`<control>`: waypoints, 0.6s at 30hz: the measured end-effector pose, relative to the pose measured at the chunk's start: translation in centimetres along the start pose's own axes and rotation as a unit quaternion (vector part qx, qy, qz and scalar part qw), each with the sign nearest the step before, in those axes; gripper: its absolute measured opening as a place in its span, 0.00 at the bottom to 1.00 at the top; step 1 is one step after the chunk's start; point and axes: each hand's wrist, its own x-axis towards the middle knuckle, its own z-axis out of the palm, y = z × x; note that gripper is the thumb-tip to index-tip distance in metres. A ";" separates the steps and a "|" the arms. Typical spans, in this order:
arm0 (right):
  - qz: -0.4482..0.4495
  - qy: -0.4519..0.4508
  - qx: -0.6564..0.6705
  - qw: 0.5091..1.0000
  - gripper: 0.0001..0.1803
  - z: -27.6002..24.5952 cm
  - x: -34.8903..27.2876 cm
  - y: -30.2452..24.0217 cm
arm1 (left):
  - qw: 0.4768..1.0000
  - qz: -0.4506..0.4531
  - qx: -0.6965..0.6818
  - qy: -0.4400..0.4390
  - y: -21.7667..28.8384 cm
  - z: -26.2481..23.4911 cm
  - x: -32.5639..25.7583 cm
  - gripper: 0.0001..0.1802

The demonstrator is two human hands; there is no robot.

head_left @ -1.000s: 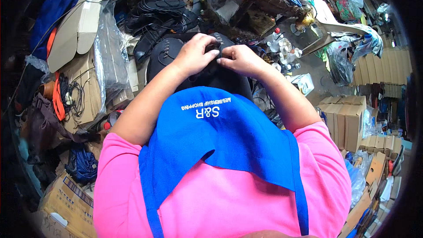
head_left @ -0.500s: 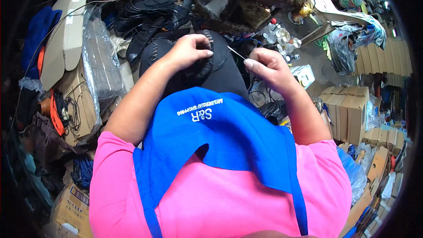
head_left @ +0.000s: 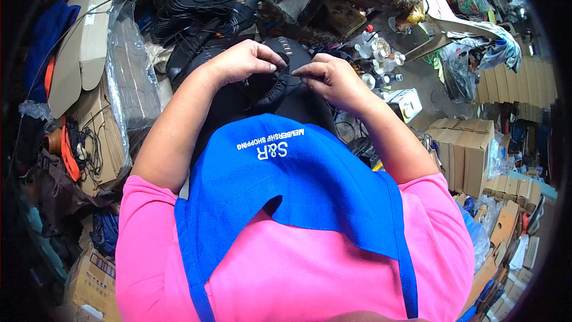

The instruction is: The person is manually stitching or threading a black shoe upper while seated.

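A black shoe-like piece [head_left: 271, 92] lies across my dark-clothed lap, beyond the blue apron [head_left: 250, 164]. Pale stitches run along its far part. My left hand [head_left: 244, 62] is closed over its left side, thumb and fingertips pinched at the edge. Close by on the right, my right hand [head_left: 333, 80] pinches a thin needle [head_left: 287, 75] whose tip points left at the black piece. The fingertips of both hands are only a short gap apart. Whether a thread runs from the needle is too fine to make out.
Black shoes and cords [head_left: 196, 9] are heaped beyond my left hand. Small bottles [head_left: 381, 53] and a white box [head_left: 406, 104] stand on the right. Cardboard sheets [head_left: 80, 48] lean at the left, with plastic-wrapped stock [head_left: 131, 65] beside them. Cardboard boxes [head_left: 462, 155] are stacked at the right.
My right hand has moved left with the needle, from well apart to close beside my left hand. My left hand has shifted slightly left and stays at the black piece.
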 end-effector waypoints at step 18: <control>-0.016 0.021 -0.029 0.999 0.10 0.5 0.2 -0.7 | 1.000 0.019 -0.005 -0.002 -0.5 0.1 0.0 0.16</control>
